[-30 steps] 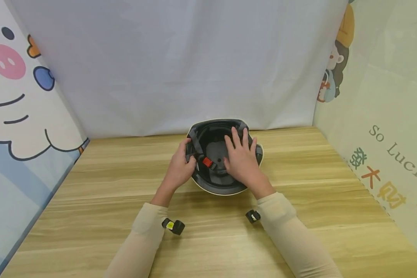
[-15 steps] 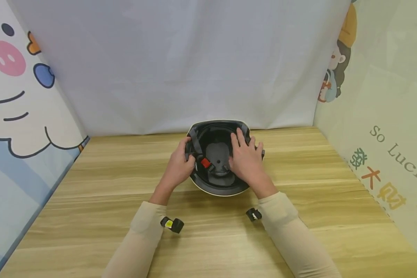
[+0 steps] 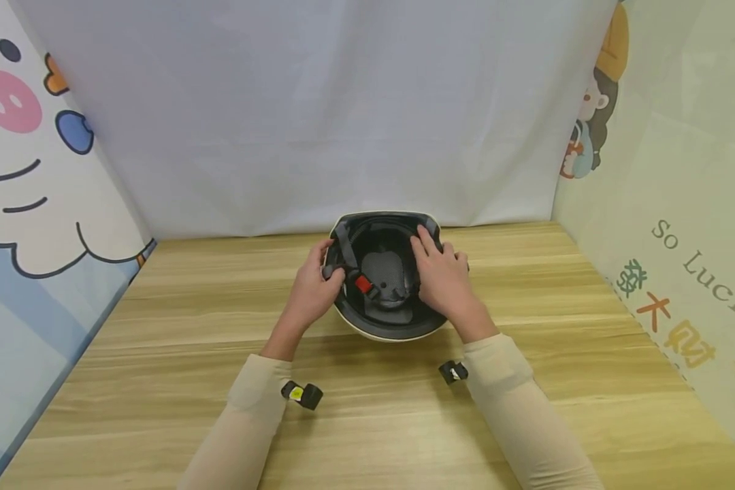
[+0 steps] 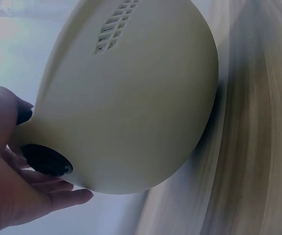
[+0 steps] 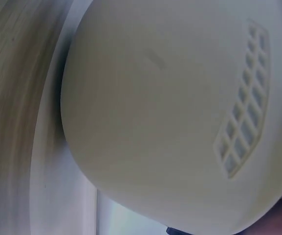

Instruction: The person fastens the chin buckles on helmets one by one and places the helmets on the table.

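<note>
An upside-down helmet shows its black lining in the head view, with a grey strap and a red buckle hanging inside at the left. Its cream shell has a slotted vent in the left wrist view. My left hand grips the left rim, thumb on the inner side and fingers outside, near a black round fitting. My right hand holds the right rim, two fingers reaching over the edge; the right wrist view shows mostly shell.
The wooden table spreads around the helmet. A white curtain hangs just behind it. Printed panels stand left and right. Small black wrist devices sit by both cuffs.
My right hand has shifted right, from spread over the helmet's inside to its right rim, fingers drawing closer together. The left hand keeps its grip, and the helmet has tipped slightly.
</note>
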Demonstrator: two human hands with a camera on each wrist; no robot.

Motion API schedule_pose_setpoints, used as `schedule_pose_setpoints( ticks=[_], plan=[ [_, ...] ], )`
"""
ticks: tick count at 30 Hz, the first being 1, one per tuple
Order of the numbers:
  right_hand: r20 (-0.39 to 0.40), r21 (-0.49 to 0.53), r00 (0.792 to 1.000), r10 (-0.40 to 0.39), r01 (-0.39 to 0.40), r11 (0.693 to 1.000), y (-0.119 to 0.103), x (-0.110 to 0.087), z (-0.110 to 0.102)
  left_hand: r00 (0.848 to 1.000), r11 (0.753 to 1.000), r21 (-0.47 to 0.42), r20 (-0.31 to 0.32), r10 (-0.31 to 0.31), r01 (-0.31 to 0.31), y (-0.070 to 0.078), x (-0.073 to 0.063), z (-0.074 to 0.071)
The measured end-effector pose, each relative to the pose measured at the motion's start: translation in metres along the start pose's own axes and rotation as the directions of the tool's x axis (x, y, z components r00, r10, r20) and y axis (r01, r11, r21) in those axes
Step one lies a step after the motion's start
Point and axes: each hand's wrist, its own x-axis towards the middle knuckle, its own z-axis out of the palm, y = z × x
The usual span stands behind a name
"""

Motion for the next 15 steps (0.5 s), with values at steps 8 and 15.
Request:
schedule_pose_setpoints(
  ticks=[8,15],
  plan=[
    [0.045,0.049,0.999,0.012,-0.014,0.999,0.0057,0.0006,-0.0003,0.991,0.949,-0.301,0.115,-0.063,0.095,-0.0040,0.0014,0.0023],
    [0.053,0.096,0.998,0.022,-0.027,0.995,0.0097,0.0015,-0.0001,0.976,0.840,-0.534,0.216,0.027,0.095,-0.0101,0.0013,0.0045]
  ],
)
